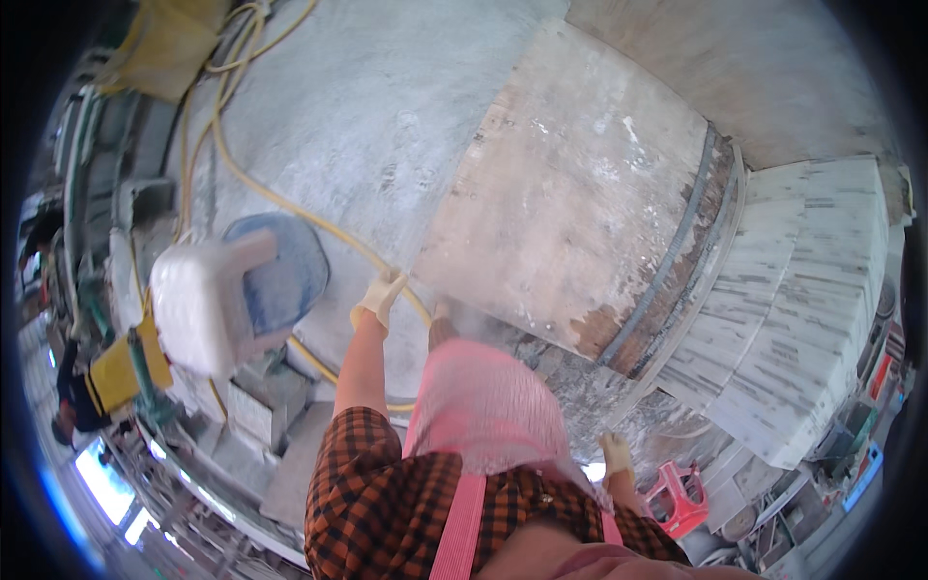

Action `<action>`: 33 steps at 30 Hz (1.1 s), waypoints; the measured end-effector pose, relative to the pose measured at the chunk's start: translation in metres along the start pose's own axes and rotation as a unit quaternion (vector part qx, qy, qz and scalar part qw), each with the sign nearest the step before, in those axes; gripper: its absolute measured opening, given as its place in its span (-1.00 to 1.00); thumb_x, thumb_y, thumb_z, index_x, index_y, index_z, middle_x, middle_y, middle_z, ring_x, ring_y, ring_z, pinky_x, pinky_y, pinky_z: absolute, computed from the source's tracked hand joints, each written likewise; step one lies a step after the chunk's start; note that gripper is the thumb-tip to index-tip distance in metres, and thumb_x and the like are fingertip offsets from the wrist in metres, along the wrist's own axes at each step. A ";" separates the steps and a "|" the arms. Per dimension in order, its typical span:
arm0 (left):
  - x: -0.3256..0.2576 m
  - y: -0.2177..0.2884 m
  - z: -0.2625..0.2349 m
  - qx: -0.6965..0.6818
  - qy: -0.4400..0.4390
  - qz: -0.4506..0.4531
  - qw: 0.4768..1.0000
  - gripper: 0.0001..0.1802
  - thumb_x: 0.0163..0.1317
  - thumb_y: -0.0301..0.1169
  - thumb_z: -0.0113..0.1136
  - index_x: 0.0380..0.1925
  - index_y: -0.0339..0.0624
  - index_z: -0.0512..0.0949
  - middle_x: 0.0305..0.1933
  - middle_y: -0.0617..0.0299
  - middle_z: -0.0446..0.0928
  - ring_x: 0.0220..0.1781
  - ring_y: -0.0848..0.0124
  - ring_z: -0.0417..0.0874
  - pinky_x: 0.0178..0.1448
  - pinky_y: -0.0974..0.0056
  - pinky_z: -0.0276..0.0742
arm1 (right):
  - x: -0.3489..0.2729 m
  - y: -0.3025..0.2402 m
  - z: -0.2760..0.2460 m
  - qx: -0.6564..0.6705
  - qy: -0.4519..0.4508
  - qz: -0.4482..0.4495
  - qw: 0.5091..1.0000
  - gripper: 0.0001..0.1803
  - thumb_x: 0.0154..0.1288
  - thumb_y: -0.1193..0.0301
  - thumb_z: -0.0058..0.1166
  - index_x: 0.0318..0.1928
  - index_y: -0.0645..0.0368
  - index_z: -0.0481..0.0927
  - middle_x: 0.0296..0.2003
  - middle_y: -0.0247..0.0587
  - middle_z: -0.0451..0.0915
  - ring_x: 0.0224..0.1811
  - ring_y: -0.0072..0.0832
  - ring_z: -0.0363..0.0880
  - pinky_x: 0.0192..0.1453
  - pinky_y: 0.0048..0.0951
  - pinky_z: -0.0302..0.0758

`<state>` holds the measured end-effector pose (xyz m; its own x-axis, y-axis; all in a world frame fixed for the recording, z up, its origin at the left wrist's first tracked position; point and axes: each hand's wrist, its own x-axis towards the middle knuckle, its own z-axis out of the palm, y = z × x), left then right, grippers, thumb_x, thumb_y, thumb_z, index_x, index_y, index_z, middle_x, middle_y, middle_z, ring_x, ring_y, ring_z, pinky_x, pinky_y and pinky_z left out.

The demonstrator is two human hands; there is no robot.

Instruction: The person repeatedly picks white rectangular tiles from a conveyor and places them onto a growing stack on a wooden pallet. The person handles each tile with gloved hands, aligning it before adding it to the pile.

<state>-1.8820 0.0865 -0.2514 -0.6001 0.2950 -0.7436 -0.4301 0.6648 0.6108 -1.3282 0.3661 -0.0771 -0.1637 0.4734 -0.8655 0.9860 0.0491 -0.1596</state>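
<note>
My left hand (381, 294), in a pale cream glove, reaches forward with its fingers closed on a yellow hose (275, 198). From that grip the hose loops back across the floor to the far left, and another stretch curves round close to my body. Low on my right, my right hand (616, 450), also gloved, hangs beside a red plastic stool (679, 500). It is small and blurred there, so its fingers cannot be made out. A pink apron (493, 401) covers my front.
A large worn board (570, 193) lies ahead, with a dark strip along its right side. Stacked pale slabs (773, 300) stand at the right. On the left are a white plastic container (198, 304) and a blue tub (285, 271). Another person (82, 396) is at the far left.
</note>
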 end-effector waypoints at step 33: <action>0.214 0.047 0.056 0.544 0.052 0.251 0.799 -0.73 0.19 -0.16 0.12 -0.39 -0.11 0.62 -0.44 0.07 0.64 -0.27 0.11 0.68 0.06 -0.09 0.43 | -0.039 -0.140 0.120 0.280 0.094 0.211 0.932 -0.57 0.38 0.25 -0.06 0.07 0.35 0.51 -0.15 -0.12 0.64 -0.07 -0.38 0.58 0.05 -0.40 0.43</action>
<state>-1.9934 0.2195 -0.3972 -0.5900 0.6912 -0.4173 0.6899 0.7001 0.1841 -1.4637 0.2352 -0.0781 0.2963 0.4954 -0.8165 0.7808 -0.6180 -0.0916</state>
